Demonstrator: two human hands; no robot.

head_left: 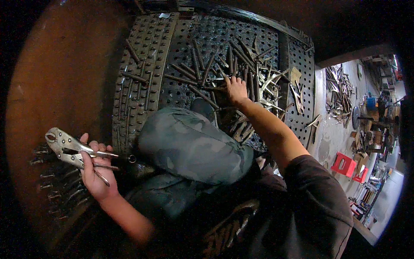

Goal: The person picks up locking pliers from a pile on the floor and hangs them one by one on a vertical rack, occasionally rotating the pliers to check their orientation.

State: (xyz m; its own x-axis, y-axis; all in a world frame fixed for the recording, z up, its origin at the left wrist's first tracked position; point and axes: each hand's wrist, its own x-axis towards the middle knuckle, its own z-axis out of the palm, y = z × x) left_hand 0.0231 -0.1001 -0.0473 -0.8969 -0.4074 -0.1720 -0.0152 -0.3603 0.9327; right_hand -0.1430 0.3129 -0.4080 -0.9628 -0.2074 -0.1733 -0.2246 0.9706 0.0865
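My left hand (97, 170) is closed around a pair of silvery locking pliers (64, 146), its jaws pointing up and to the left. The handles and a thin metal piece run out past my fingers to the right. Over a heap of metal parts, my right hand (236, 90) reaches down with its fingers curled. What those fingers grip is hidden under the hand. Dark metal tubes (197, 60) lie scattered to its left and beyond it. Bright plier parts (269, 86) are piled close on its right side.
My bent knee in camouflage trousers (189, 138) stands between my hands. The perforated metal platform (181, 34) spreads beneath the heap, with more tubes on its left strip. A brown wall (64, 77) rises at the left. Red stools (343, 164) and another metal pile (339, 93) lie to the right.
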